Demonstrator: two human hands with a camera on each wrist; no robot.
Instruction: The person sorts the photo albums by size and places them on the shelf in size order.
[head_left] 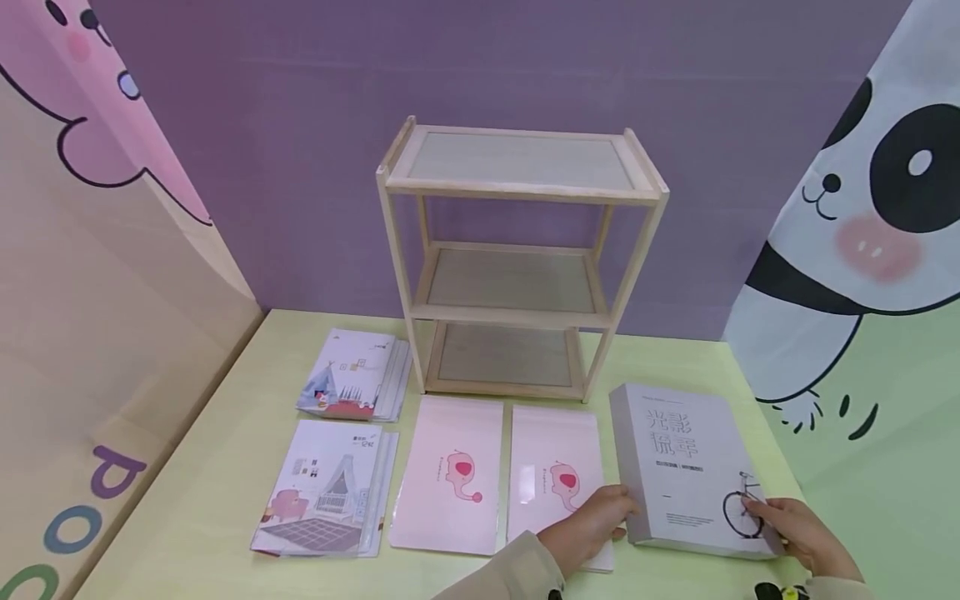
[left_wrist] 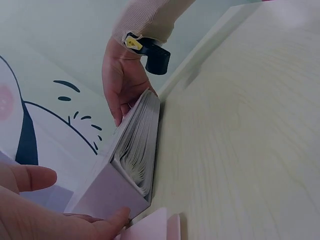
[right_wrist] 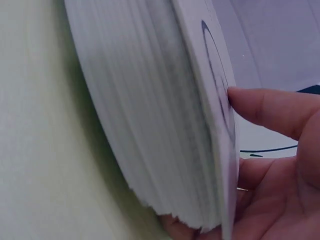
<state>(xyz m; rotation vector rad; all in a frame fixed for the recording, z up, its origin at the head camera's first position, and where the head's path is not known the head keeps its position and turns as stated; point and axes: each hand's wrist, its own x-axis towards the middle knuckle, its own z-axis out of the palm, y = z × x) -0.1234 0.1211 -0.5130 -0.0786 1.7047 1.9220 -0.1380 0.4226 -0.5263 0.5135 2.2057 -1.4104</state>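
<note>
A thick grey photo album [head_left: 693,458] with a bicycle drawing on its cover lies at the right of the table. My right hand [head_left: 810,529] grips its lower right corner, thumb on the cover. In the right wrist view the fingers of that hand [right_wrist: 272,185] reach around and under the album's page edges [right_wrist: 135,100]. My left hand [head_left: 592,525] touches the spine on the album's left side. The left wrist view has its fingers [left_wrist: 107,226] against the spine [left_wrist: 110,192], thumb apart. Beside it lies a pink elephant-print booklet [head_left: 555,475], partly covered by the left hand.
A three-tier wooden shelf [head_left: 525,192] stands at the back middle of the table [head_left: 202,500]. Another pink booklet [head_left: 450,475] lies left of the first. Two stacks of illustrated booklets, a rear stack [head_left: 348,371] and a front stack [head_left: 322,483], lie further left.
</note>
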